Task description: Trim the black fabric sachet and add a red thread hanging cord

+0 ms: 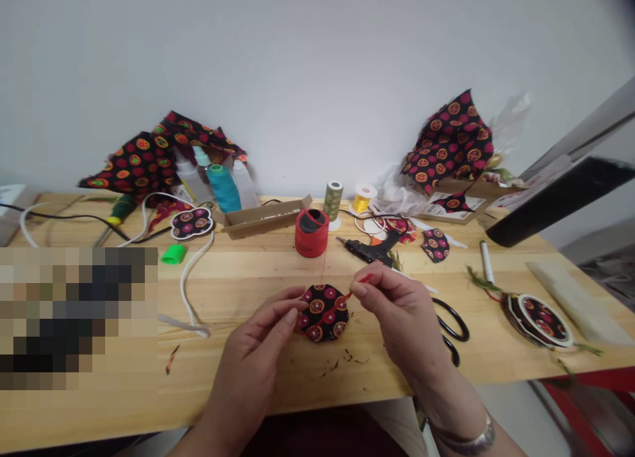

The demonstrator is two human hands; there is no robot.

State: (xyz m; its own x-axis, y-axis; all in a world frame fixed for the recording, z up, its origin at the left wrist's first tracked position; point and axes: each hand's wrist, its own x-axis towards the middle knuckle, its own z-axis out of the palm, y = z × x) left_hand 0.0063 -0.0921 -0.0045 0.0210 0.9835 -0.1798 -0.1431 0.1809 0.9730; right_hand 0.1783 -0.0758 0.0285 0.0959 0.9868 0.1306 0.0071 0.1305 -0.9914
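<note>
Hands are together: left hand [253,354] is holding round cloth [320,313], right hand [397,315] is pinching red thread [323,268]; scissors [450,323] are lying at three o'clock.

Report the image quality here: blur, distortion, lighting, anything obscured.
Head view: a pixelated block hides the lower left of the pale wooden table; wide-angle distortion bows the table's edges; lighting is soft and even; the top-right corner darkens; the round black fabric piece between the left hand and right hand looks fairly sharp.

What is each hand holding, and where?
The left hand pinches the round patterned fabric piece at its left edge; the right hand pinches red thread.
</note>
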